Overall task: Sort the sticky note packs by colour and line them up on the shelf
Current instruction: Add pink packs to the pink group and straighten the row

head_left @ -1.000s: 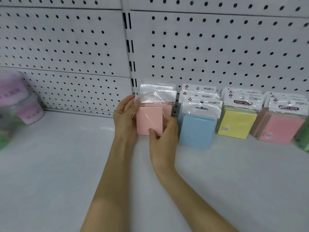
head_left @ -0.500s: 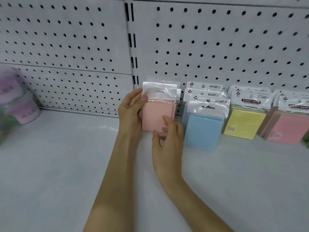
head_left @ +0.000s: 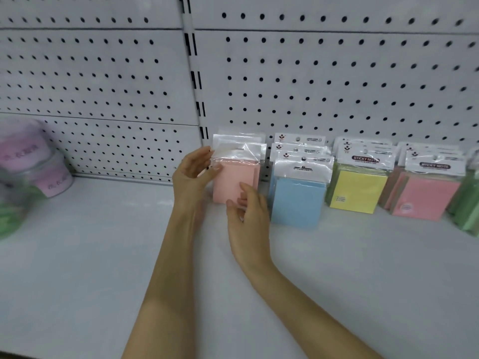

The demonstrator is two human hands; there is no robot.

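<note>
A white shelf (head_left: 77, 255) runs below a white pegboard wall (head_left: 337, 86) dotted with dark holes. A pale pink sticky note pack (head_left: 233, 182) stands upright against the wall, leftmost in a row with blue packs (head_left: 298, 200), yellow packs (head_left: 357, 190), deeper pink packs (head_left: 425, 198) and green packs (head_left: 469, 208). The left hand (head_left: 193, 174), fingers spread and relaxed, meets the pale pack's left edge. The right hand (head_left: 250, 218), fingers loosely bent and apart, sits before its lower corner, possibly touching. Blurred pink-labelled tubs (head_left: 31, 172) stand far left.
</note>
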